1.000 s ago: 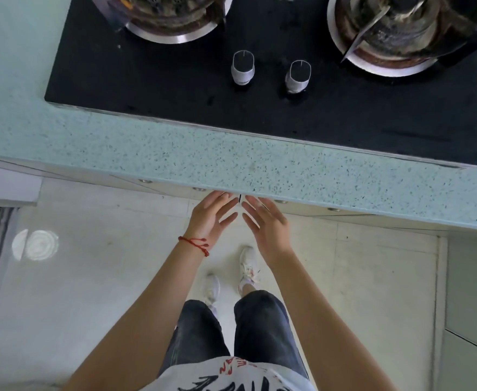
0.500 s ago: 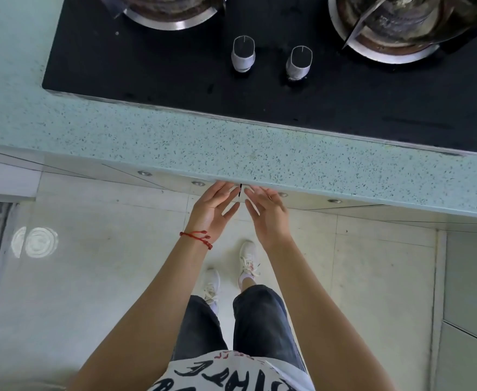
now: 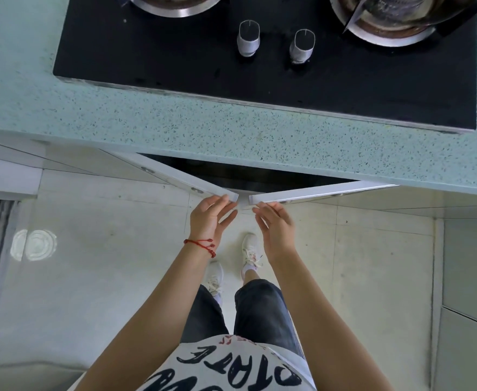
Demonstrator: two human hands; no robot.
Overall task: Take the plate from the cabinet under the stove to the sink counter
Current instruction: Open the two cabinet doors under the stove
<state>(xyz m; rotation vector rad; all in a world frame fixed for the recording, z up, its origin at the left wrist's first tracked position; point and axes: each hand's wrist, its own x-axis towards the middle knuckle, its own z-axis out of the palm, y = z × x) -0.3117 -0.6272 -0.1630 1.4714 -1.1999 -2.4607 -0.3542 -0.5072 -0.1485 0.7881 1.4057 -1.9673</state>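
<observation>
Under the black stove [image 3: 175,66], two white cabinet doors stand partly swung out toward me. My left hand [image 3: 209,218], with a red string at the wrist, has its fingertips hooked on the free edge of the left cabinet door [image 3: 175,176]. My right hand [image 3: 276,224] grips the free edge of the right cabinet door [image 3: 316,193] the same way. Between the doors the cabinet opening [image 3: 245,176] shows only as a dark wedge. No plate is visible inside it. The sink counter is out of view.
The speckled pale-green countertop [image 3: 175,122] overhangs the cabinet. Two silver knobs [image 3: 248,38] stand on the stove, with a pan [image 3: 400,12] on the right burner. My feet [image 3: 248,249] stand on pale floor tiles right below the doors. More cabinet fronts run along both sides.
Both hands reached the meeting edges of the shut doors, took hold and pulled them outward. The doors now stand ajar in a V, with the dark interior exposed.
</observation>
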